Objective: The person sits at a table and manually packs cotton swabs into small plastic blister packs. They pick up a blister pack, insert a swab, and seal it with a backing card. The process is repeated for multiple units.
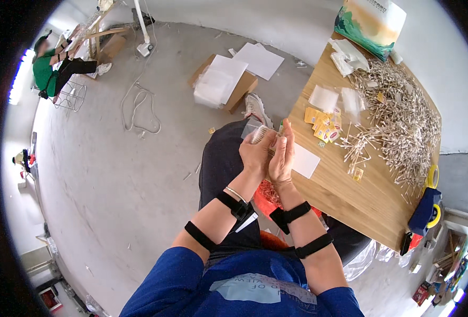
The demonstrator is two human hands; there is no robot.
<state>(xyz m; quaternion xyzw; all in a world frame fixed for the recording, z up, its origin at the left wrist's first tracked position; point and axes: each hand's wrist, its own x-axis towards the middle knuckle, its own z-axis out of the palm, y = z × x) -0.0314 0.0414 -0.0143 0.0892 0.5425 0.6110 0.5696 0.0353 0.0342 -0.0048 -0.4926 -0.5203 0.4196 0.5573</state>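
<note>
In front of my knees, both hands are close together beside the table's near-left edge. My left hand (255,156) is closed around a bundle of cotton swabs (259,134), whose tips show in a row above the fingers. A clear plastic bag (249,128) sits around or against the bundle; which, I cannot tell. My right hand (281,158) is held upright against the left, its fingers stretched out along the bundle's side. Its palm is turned inward, so what it touches there is partly hidden. A white card (305,160) lies on the table just right of my right hand.
The wooden table (345,195) carries a large heap of cotton swabs (403,121), yellow cards (324,124), clear bags (324,99) and yellow-handled scissors (432,177). A printed bag (370,24) stands at the back. Cardboard with white sheets (221,79) lies on the floor. Another person (52,68) sits far left.
</note>
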